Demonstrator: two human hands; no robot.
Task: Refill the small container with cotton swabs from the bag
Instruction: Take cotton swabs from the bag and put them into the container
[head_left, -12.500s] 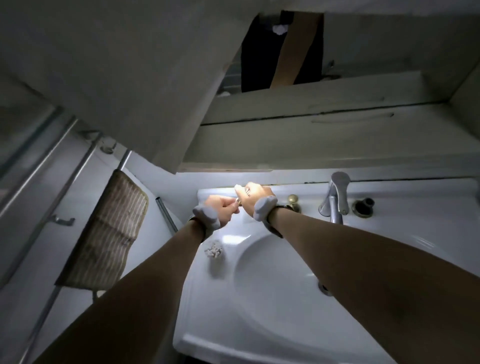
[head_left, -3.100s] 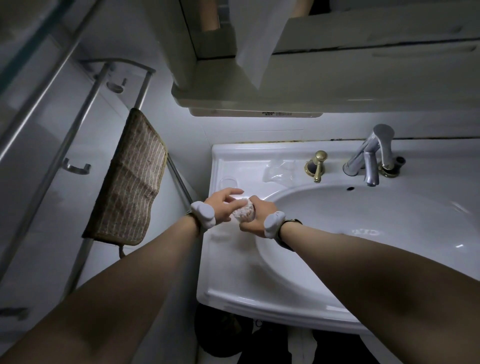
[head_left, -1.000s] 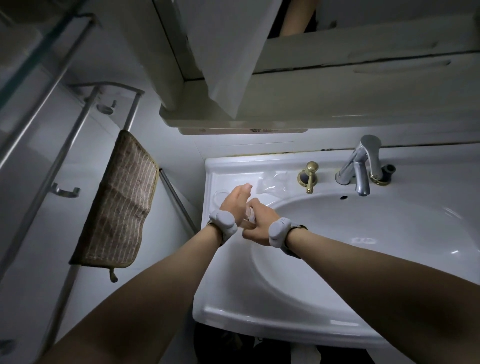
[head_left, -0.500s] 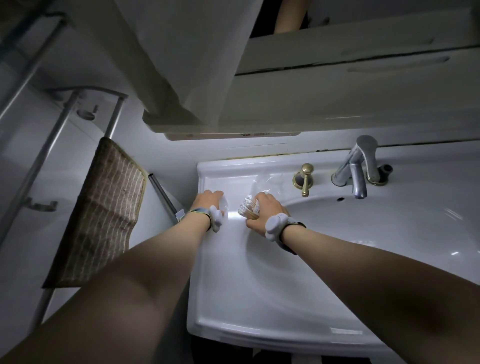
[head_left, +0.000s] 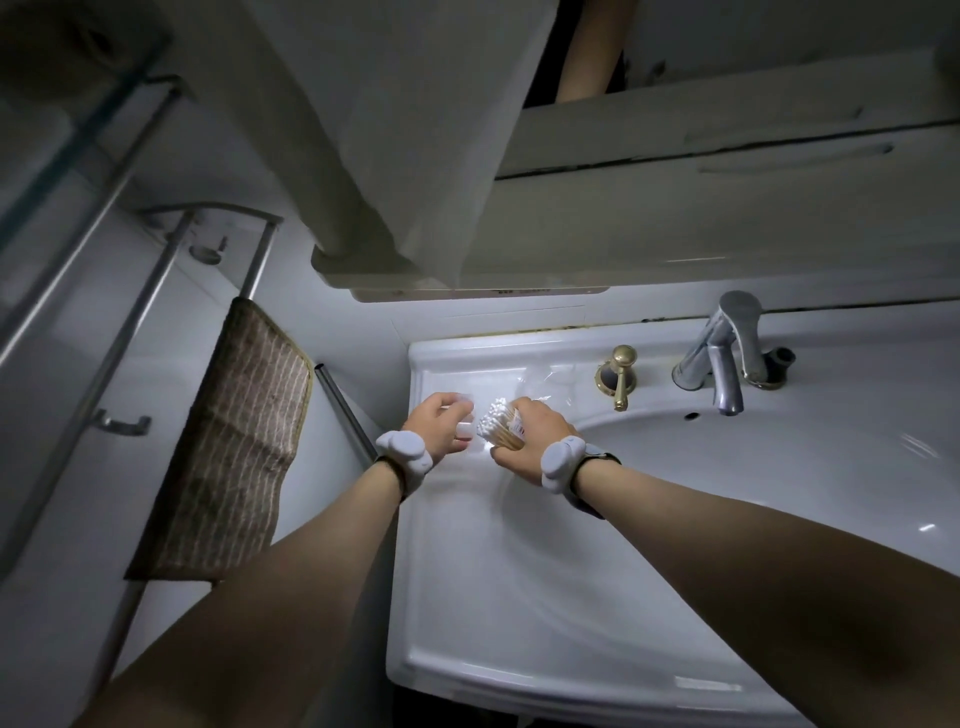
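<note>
Swabs: a bundle of wooden-stemmed cotton swabs (head_left: 503, 427) stands in my right hand (head_left: 524, 439), white tips pointing up and left, toward my other hand. A small printed label shows on the bundle's side.
Right hand: fingers curled round the bundle's lower part, held just above the sink's left ledge.
Left hand: my left hand (head_left: 439, 422) sits just beside the swabs, fingers bent round a small clear container (head_left: 464, 425); only a pale edge of it shows between the fingers, so I cannot tell how full it is.
Bag: a clear plastic bag (head_left: 550, 382) lies flat on the ledge behind my right hand, near the back rim.
Wristbands: a white padded device is strapped on each wrist; I also see a dark band on the right wrist.
Sink: white ceramic washbasin (head_left: 519, 597), both hands over its left rear corner.
Fittings: a brass knob (head_left: 621, 374) stands right of the bag; a chrome faucet (head_left: 724, 358) farther right.
Towel: a brown striped cloth (head_left: 234, 447) hangs from a metal rail left of the sink.
Cabinet: pale cabinet (head_left: 675, 218) above the basin, its door swung open.
</note>
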